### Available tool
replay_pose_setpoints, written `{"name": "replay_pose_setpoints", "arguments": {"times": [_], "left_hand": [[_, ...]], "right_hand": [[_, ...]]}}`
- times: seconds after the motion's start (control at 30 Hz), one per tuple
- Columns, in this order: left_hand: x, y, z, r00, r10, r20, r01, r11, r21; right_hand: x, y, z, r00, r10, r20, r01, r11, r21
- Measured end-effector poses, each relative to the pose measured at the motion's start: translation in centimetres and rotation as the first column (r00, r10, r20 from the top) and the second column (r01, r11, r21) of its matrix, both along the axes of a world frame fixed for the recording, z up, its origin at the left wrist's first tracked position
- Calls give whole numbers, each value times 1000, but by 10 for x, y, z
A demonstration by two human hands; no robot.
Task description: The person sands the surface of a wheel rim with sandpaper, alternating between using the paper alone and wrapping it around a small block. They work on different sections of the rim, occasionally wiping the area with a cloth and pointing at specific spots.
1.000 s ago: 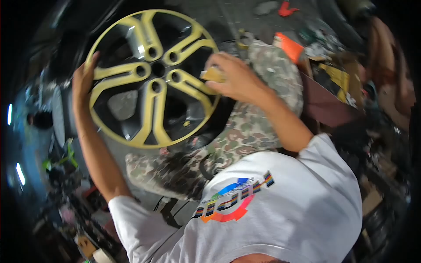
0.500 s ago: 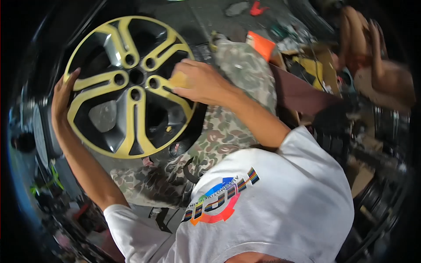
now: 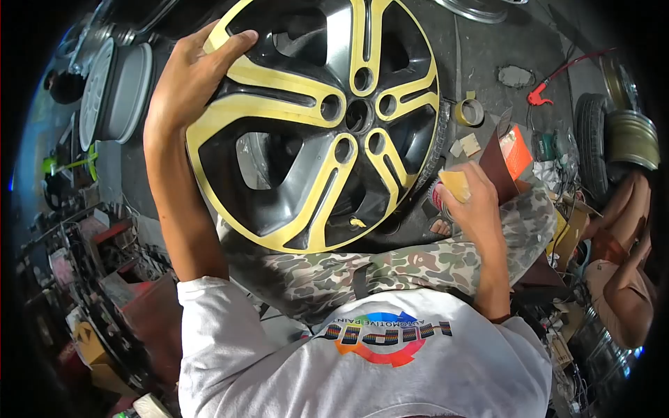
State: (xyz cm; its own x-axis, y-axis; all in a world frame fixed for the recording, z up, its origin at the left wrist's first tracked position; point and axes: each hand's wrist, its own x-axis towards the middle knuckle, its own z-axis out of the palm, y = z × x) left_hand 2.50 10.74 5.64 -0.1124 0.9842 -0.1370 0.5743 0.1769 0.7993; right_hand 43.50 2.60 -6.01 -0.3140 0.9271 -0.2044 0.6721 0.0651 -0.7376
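A large alloy wheel rim [image 3: 268,111] lies face up in front of me, its spoke faces and outer lip yellow and its recesses glossy black. My left hand [image 3: 195,76] grips its upper left edge, thumb over the lip and the other fingers hidden behind. Off the rim's lower right edge, my right hand [image 3: 475,202] pinches a small folded yellow pad [image 3: 456,185] between thumb and fingers. A crumpled yellow scrap [image 3: 357,223] rests at the rim's lower edge.
A roll of yellow tape [image 3: 468,113] stands on the floor beyond my right hand. Farther right are a red-handled air gun [image 3: 539,95], an orange sheet [image 3: 516,153], a tyre [image 3: 592,143] and another person's legs [image 3: 624,209]. A grey wheel [image 3: 118,94] stands at left.
My right hand has come away from the rim's spokes toward the lower right, still with the yellow pad. The view has shifted, and my left hand keeps hold of the rim's edge.
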Motion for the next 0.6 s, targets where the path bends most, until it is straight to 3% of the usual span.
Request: {"name": "replay_pose_setpoints", "arguments": {"times": [0.3, 0.37, 0.43, 0.47, 0.57, 0.6], "left_hand": [[17, 0, 2, 985, 165, -53, -166, 986, -9], [9, 0, 2, 974, 171, -151, -183, 981, -66], [4, 0, -3, 977, 208, -43, -211, 974, -83], [10, 0, -4, 955, 287, -74, -293, 952, -90], [-12, 1, -14, 980, 195, 26, -195, 981, 18], [-9, 1, -8, 975, 213, -67, -215, 976, -21]], "right_hand": [[29, -22, 11, 984, -145, 106, 151, 988, -46], [28, -35, 18, 984, -151, 97, 160, 983, -87], [28, -52, 23, 979, -182, 92, 195, 968, -160], [30, -62, 23, 976, -192, 106, 208, 965, -159], [26, -86, 38, 966, -260, 2, 257, 950, -176], [28, -95, 40, 964, -258, -61, 249, 960, -131]]}}
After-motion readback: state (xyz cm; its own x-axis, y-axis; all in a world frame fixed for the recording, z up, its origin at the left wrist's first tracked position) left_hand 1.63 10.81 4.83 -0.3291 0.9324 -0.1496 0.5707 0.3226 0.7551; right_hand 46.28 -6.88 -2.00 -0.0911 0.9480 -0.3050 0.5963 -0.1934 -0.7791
